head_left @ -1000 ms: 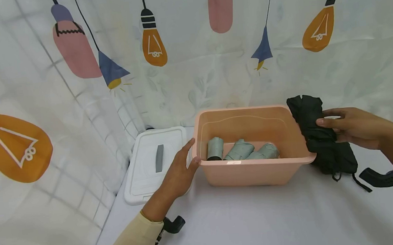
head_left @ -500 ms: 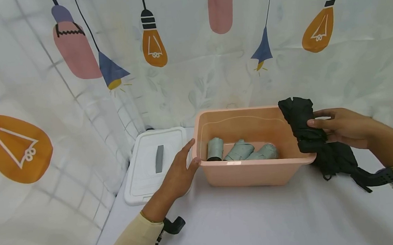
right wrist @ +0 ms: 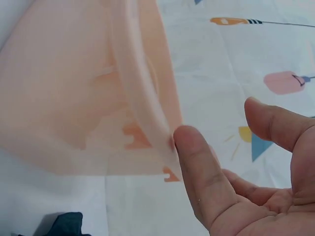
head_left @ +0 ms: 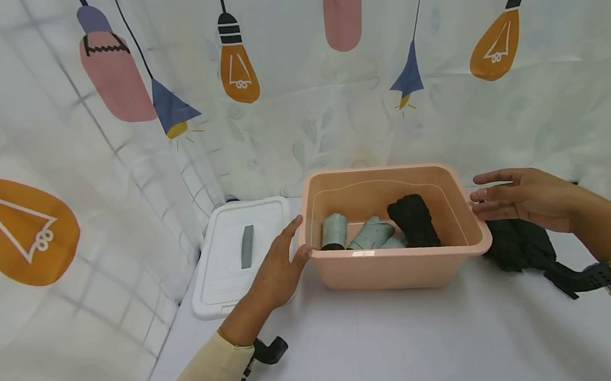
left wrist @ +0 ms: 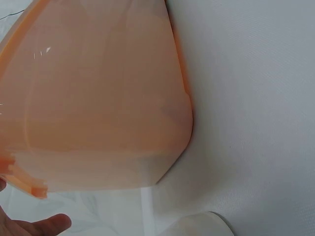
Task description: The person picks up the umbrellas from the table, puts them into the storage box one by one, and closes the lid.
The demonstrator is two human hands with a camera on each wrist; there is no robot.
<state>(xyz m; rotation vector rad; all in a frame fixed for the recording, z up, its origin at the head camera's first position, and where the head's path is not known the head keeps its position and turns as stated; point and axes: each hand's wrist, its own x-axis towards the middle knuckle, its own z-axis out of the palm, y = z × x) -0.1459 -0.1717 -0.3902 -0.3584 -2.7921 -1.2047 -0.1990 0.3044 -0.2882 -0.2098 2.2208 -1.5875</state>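
My left hand [head_left: 276,270] rests on the left rim of a peach plastic bin [head_left: 392,270], fingers extended and thumb by the front corner. In the left wrist view its thumb [left wrist: 51,224] shows straight beside the bin wall. My right hand [head_left: 527,197] is at the right rim with fingers extended, holding nothing; a fingertip [right wrist: 187,140] touches or nearly touches the rim. Inside the bin a rolled black cloth bundle [head_left: 414,221] leans by the front wall, partly covering one of several grey-green rolled bundles [head_left: 334,231].
Another black bundle [head_left: 520,244] with a strap lies on the white table [head_left: 393,345] right of the bin, partly behind my right hand. A white lid [head_left: 224,256] with a grey handle lies at the left. A printed curtain [head_left: 300,119] hangs behind.
My right hand brought a black bundle left over the bin and let go of it; it now lies inside. That hand is back at the right rim. My left hand has stayed in place.
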